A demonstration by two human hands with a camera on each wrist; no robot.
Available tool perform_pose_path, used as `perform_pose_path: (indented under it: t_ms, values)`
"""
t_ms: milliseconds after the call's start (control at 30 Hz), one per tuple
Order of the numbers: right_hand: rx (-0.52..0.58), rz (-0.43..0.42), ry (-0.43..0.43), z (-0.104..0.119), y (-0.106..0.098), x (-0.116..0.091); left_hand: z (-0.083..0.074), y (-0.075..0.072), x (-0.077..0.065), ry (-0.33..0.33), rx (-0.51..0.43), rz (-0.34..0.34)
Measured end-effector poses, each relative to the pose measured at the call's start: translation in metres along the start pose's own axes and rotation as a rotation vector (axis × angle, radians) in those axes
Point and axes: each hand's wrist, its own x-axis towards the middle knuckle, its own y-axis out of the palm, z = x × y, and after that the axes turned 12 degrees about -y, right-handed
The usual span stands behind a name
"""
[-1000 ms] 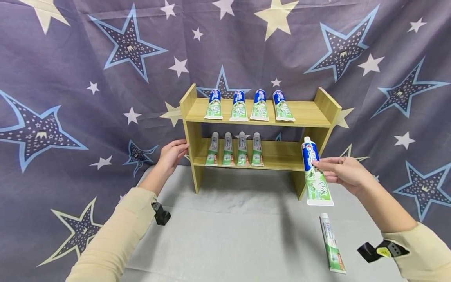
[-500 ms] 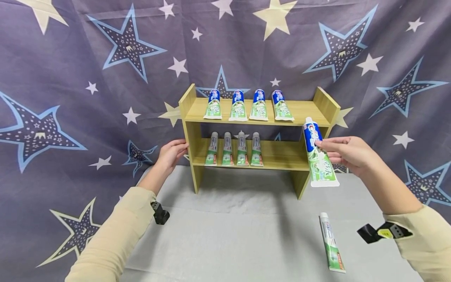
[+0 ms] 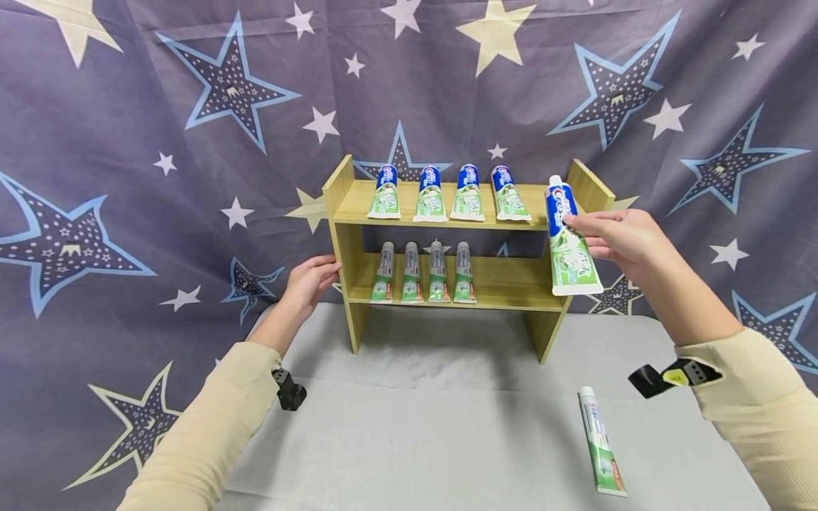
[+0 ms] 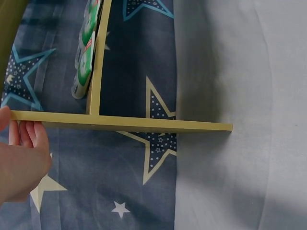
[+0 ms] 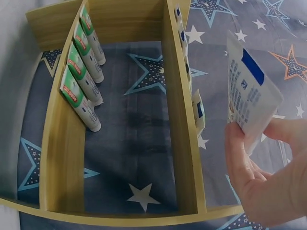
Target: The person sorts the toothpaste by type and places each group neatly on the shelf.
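Observation:
My right hand [image 3: 629,245] pinches a blue, white and green toothpaste tube [image 3: 571,252] by its side, cap up, before the right end of a two-tier wooden shelf [image 3: 543,206]. In the right wrist view the tube's printed white back [image 5: 247,91] shows beside the upper board. My left hand [image 3: 309,284] grips the shelf's left side panel [image 4: 158,124], fingers on its outer face and thumb at its front edge. On the upper tier lie several matching blue-green tubes [image 3: 469,195]. Several slimmer white-green tubes [image 3: 437,273] line the lower tier, left of its bare right part.
One slim white-green tube [image 3: 602,443] lies on the grey tablecloth [image 3: 415,440] at front right. A dark star-patterned curtain [image 3: 153,234] hangs behind the shelf. The shelf's right side panel [image 3: 591,186] rises above the upper board.
My right hand has raised the blue-green toothpaste tube from lower-tier height to the upper tier's front edge. My left hand stays on the shelf's side panel.

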Motion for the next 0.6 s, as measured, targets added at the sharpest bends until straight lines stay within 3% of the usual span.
perform_pose_path:
  t_ms: [333,600]
  values:
    - [-0.03,-0.173,-0.032,0.02,0.007,0.029,0.0,0.001,0.0,0.01,0.001,0.001]
    - [-0.23,-0.317,-0.019,0.031,0.012,0.058,0.0,0.001,-0.001,-0.009,0.016,-0.002]
